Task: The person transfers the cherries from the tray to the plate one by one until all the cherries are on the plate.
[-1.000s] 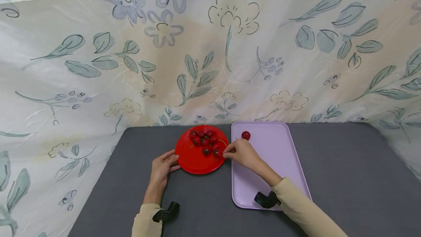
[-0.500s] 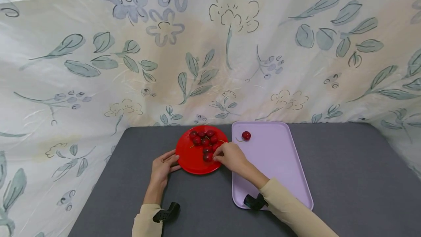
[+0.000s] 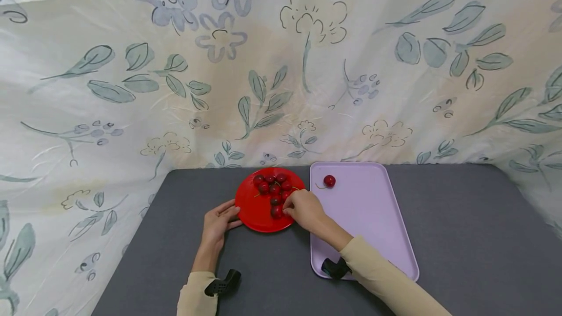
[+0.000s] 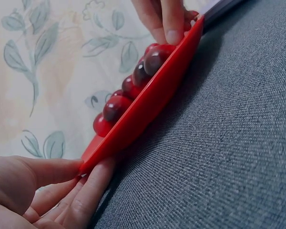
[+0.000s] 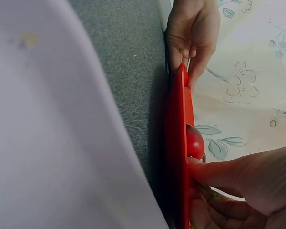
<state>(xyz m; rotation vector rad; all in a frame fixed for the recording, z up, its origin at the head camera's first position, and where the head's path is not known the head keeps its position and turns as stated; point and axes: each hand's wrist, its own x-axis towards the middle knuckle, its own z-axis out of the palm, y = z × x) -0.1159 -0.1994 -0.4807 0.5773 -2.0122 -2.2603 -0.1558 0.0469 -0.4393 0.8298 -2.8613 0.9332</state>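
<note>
In the head view my left hand (image 3: 216,224) grips the left rim of a round red plate (image 3: 254,216), thumb on top and fingers under the edge, as the left wrist view also shows. Several dark red cherries (image 3: 274,188) lie clustered on the plate. My right hand (image 3: 309,211) is over the plate's right side, thumb and fingers curled together at the front cherry (image 3: 276,211). In the right wrist view the thumb touches a cherry (image 5: 194,143), and a bit of green stem (image 5: 214,194) shows between thumb and fingers. The fingers partly hide the right-hand cherries.
A lilac tray (image 3: 360,213) lies right of the plate, my right forearm crossing it. One cherry (image 3: 329,181) with its stem rests near its back left corner. A grey cloth (image 3: 461,228) covers the table; a floral curtain (image 3: 281,62) hangs behind.
My right hand has moved left from the plate's right rim, and a cherry now sits farther left at its fingertips, in front of the cluster. My left hand has stayed on the rim.
</note>
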